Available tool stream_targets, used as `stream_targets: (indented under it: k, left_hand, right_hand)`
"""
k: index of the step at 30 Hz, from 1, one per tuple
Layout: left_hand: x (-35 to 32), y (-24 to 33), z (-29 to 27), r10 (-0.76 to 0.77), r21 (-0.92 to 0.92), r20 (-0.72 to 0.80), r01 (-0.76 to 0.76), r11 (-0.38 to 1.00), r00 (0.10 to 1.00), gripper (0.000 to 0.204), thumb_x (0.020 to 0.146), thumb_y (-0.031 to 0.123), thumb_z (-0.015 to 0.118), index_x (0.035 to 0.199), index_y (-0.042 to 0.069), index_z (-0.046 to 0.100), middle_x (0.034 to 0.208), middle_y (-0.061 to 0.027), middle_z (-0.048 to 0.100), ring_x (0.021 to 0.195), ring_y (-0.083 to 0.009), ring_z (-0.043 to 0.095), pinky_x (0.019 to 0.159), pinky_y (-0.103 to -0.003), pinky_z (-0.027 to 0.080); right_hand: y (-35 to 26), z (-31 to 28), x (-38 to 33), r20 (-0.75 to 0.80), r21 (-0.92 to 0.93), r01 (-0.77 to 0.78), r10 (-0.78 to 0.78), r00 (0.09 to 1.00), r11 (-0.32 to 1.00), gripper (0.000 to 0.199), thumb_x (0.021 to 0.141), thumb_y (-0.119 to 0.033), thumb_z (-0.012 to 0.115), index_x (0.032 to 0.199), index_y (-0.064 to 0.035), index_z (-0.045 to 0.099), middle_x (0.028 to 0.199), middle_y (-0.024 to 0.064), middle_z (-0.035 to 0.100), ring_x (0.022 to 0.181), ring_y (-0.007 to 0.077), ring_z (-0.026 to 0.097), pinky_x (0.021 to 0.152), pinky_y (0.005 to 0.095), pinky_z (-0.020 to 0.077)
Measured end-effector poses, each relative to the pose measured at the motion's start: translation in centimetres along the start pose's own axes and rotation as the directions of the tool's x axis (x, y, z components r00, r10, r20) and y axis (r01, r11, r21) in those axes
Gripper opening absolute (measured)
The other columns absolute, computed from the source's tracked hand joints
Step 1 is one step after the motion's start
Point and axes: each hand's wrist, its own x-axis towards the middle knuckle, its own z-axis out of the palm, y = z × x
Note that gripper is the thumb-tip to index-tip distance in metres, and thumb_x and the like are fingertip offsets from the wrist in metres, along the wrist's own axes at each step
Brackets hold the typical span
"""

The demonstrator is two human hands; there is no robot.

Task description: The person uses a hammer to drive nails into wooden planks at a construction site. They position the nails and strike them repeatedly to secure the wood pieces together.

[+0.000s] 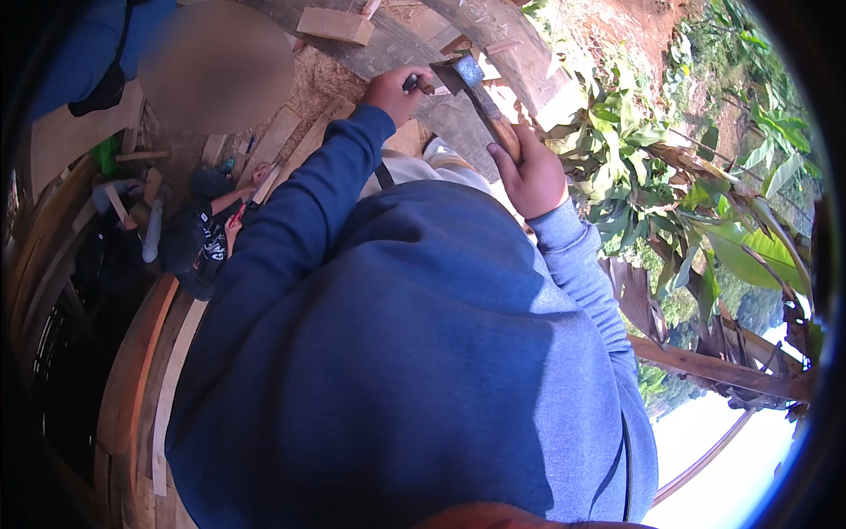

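My right hand [536, 178] is closed round the wooden handle [502, 132] of a hatchet. The hatchet's metal head [458, 74] points up and to the left, toward my other hand. My left hand [395, 93] is closed on a short dark tool with a brown, wood-like end [426, 86]; my fingers cover most of it, so its kind does not show. A narrow gap separates that end from the hatchet's blade. Beneath both hands lies a grey wooden plank [463, 128].
A wooden block [335, 26] rests on boards at the top, among wood shavings [330, 75]. People sit or stand at the left, one in blue [66, 53], another in dark clothing [198, 238]. Leafy plants [634, 159] grow close on my right. Long planks [132, 379] run along the lower left.
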Motion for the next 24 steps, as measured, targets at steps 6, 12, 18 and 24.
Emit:
stream_targets:
  k: [6, 12, 18, 24]
  left_hand:
    - [0.7, 0.2, 0.4, -0.069, 0.063, -0.009, 0.07, 0.996, 0.998, 0.019, 0.094, 0.004, 0.073, 0.113, 0.008, 0.074, 0.101, -0.0128, 0.078, 0.086, -0.027, 0.075, 0.079, -0.038, 0.06]
    - [1.9, 1.3, 0.1, -0.108, 0.1, 0.006, 0.107, 0.989, 0.994, 0.021, 0.095, 0.019, 0.08, 0.112, 0.008, 0.075, 0.101, -0.0131, 0.077, 0.083, -0.0257, 0.073, 0.08, -0.038, 0.059]
    - [1.8, 0.9, -1.0, -0.277, 0.018, 0.298, 0.285, 0.958, 0.914, 0.032, 0.097, 0.03, 0.082, 0.116, 0.005, 0.076, 0.098, -0.0115, 0.078, 0.088, -0.021, 0.075, 0.084, -0.035, 0.058]
    - [0.2, 7.8, -1.1, -0.244, -0.037, 0.661, 0.356, 0.934, 0.71, 0.033, 0.098, 0.032, 0.081, 0.119, 0.007, 0.077, 0.096, -0.0028, 0.078, 0.088, -0.0116, 0.07, 0.084, -0.031, 0.054]
  right_hand:
    - [-0.7, 0.0, 0.1, 0.006, 0.015, -0.037, 0.036, 0.999, 0.999, 0.045, 0.099, -0.034, 0.076, 0.13, -0.0035, 0.066, 0.089, 0.027, 0.073, 0.085, 0.0471, 0.073, 0.073, 0.0529, 0.0573]
    - [0.9, -0.3, 0.5, -0.081, 0.104, -0.058, 0.066, 0.995, 0.993, 0.042, 0.1, -0.029, 0.075, 0.131, -0.002, 0.065, 0.095, 0.0294, 0.073, 0.092, 0.0481, 0.073, 0.078, 0.0515, 0.0569]
    - [3.9, -0.5, 1.7, -0.025, 0.184, -0.26, 0.269, 0.963, 0.948, 0.041, 0.1, -0.027, 0.074, 0.127, 0.0017, 0.066, 0.102, 0.0264, 0.074, 0.097, 0.0421, 0.073, 0.085, 0.0474, 0.0555]
    - [2.0, 1.1, 4.4, -0.115, 0.465, -0.089, 0.16, 0.98, 0.881, 0.042, 0.095, -0.011, 0.083, 0.13, 0.0007, 0.062, 0.107, 0.0094, 0.078, 0.072, 0.0094, 0.063, 0.062, 0.0265, 0.0513]
